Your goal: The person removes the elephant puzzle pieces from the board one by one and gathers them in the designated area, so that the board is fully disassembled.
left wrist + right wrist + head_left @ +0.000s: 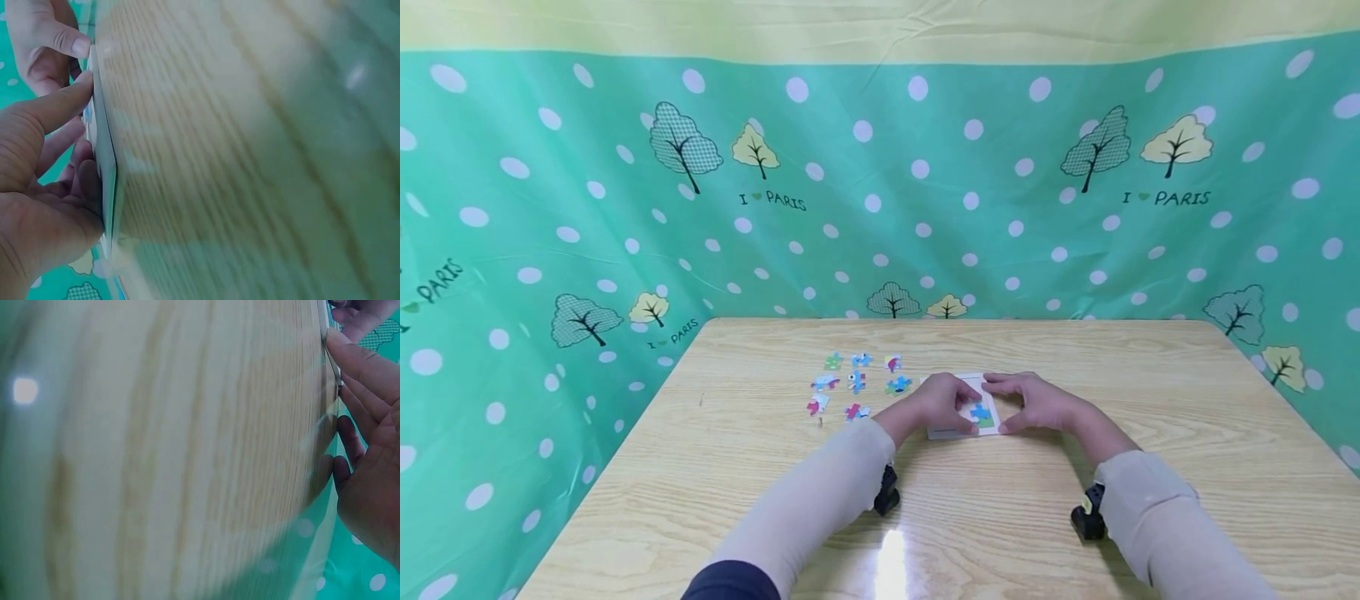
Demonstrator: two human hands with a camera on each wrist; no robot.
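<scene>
A white-bordered jigsaw puzzle board (990, 386) lies flat on the table between both hands, with blue and green jigsaw pieces (981, 413) showing at its lower right. My left hand (942, 403) rests over the board's left part, bent fingers touching it and the thumb reaching to its near side. At the right border is my right hand (1037, 403); its thumb touches the near corner and its fingers extend to the far corner. From low down, the left wrist view shows the board edge-on (105, 150), with the left fingers against its face. Part of the board is hidden under the left hand.
Several loose jigsaw pieces (856, 382) lie in rows left of the board on the wooden table (760, 467). Behind the table hangs a green dotted cloth (880, 208) with printed trees. Dark wrist cameras (886, 492) sit below the forearms.
</scene>
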